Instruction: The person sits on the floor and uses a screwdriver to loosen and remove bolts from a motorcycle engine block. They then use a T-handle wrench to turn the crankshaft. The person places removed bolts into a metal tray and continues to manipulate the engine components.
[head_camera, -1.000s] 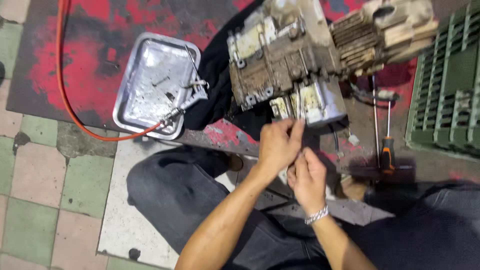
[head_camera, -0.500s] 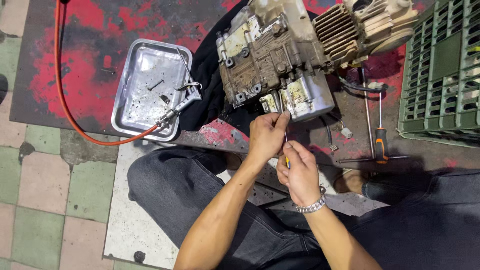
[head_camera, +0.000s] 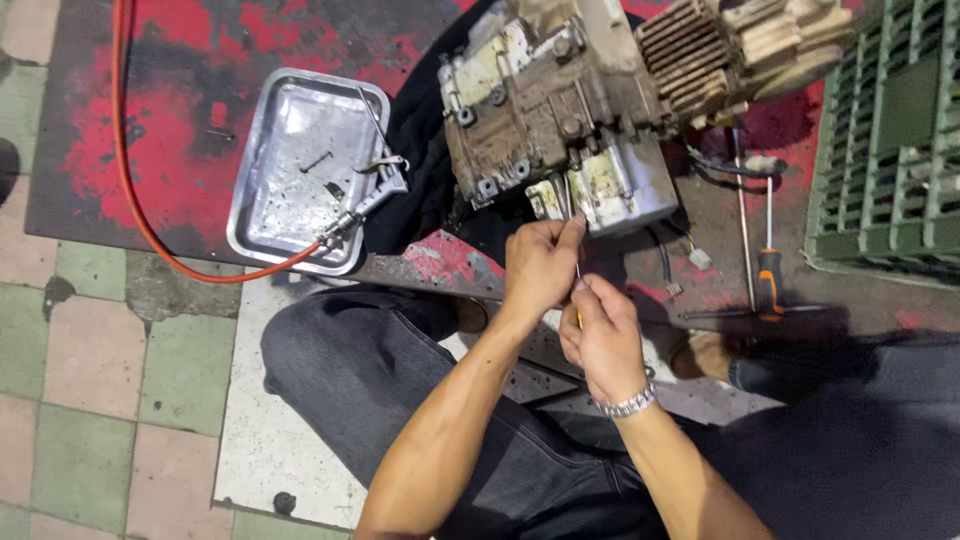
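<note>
Change since earlier frame: your two hands are sitting closer to the engine's near face than before, and the yellow-handled tool is now pointing up into it rather than hanging between the hands.
Left hand (head_camera: 540, 265): you are pinching the thin metal shaft near its tip, fingertips pressed right at the engine's lower cover; closed on the shaft, guiding it.
Right hand (head_camera: 600, 335): you are wrapping the fist around the screwdriver (head_camera: 578, 290) handle just below the left hand; only a sliver of yellow is showing, so the grip is firm but the handle is mostly hidden.
Engine (head_camera: 560, 110): sitting at the far centre on a black cloth (head_camera: 415, 150), grimy and cast in metal; judging by its bulk it is heavy and rigid, with oily faces likely slick. Take hold by the casing edges or fins, not the dangling wires.
Screwdriver handling: light, stiff, slender; likely to slip off a dirty screw head, so keeping the tip steadied looks wise.
Left side: metal tray (head_camera: 300, 170) holding small loose parts, with an orange hose (head_camera: 130, 190) running to a fitting at its rim.
Right side: second screwdriver (head_camera: 768, 280) lying on the floor, green crate (head_camera: 890, 140) beyond it.
</note>
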